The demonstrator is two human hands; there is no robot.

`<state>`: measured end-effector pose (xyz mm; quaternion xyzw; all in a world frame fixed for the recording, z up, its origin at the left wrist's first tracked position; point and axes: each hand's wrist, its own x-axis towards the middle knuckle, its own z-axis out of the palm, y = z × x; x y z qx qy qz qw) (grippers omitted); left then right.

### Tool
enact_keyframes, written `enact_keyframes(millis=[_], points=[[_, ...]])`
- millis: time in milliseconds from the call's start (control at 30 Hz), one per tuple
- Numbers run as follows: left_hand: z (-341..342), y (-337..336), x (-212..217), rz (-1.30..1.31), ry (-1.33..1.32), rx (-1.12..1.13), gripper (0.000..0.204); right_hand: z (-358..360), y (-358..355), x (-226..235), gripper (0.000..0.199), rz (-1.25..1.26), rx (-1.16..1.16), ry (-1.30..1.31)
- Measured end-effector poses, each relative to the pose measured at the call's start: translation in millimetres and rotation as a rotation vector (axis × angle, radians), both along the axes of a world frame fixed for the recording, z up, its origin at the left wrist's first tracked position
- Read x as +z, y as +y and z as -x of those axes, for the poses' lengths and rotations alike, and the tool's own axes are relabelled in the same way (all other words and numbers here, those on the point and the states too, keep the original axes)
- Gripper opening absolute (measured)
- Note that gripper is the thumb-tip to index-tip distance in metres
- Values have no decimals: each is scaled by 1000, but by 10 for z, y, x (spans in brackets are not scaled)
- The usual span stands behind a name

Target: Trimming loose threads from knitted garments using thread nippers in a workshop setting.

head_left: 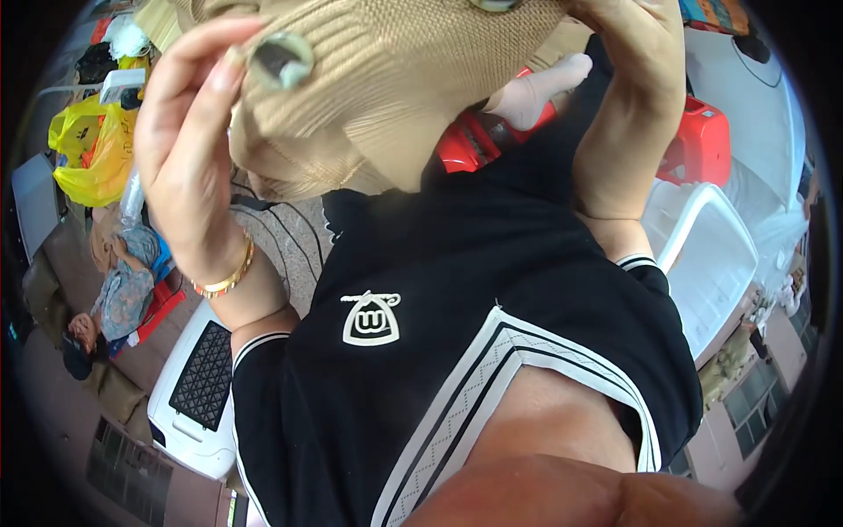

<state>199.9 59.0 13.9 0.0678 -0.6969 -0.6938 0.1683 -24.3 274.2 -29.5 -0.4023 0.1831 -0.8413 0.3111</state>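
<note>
- Nearest the lens, a bare chest and the white-trimmed collar of a black short-sleeved shirt (457, 351) fill the lower frame.
- Held up close to the head, a tan ribbed knitted fabric piece (369, 97) with a round grey-green metal-rimmed button (281, 60) hangs between both hands.
- Left hand (189, 140), with a gold bangle (226, 279) at the wrist, has fingers curled loosely, thumb and fingertips pinching the fabric's edge beside the button.
- Right hand (637, 70) closes on the far side; its fingertips are cut off at the top, so the grip is hard to judge.
- Risk, as I judge it: the light left pinch could slip, letting the fabric sag; the button could snag.
- Hidden: the fabric's upper part and whole shape.
- Blurred at the rim: a yellow plastic bag (92, 154), red plastic stools (702, 140), a white plastic chair (711, 263).
</note>
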Motion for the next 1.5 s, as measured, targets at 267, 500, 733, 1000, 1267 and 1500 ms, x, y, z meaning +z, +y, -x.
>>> enact_keyframes(millis=[267,500,733,1000,1267,1500], points=[[-60,307,-421,546,-93,324,17,-279,59,-36,50,-835,-951,1102],[-242,359,-469,720,63,471,19,-586,-159,-36,33,-471,-812,1173],[-145,428,-466,900,134,438,28,-731,-135,-106,36,-481,-942,1509],[-120,379,-581,774,181,432,17,-854,-167,4,35,-531,-846,1411],[-93,317,-669,641,198,437,13,-872,-216,179,28,-613,-1036,1833],[-165,291,-737,605,213,460,18,-964,-218,264,13,-813,-893,1463]])
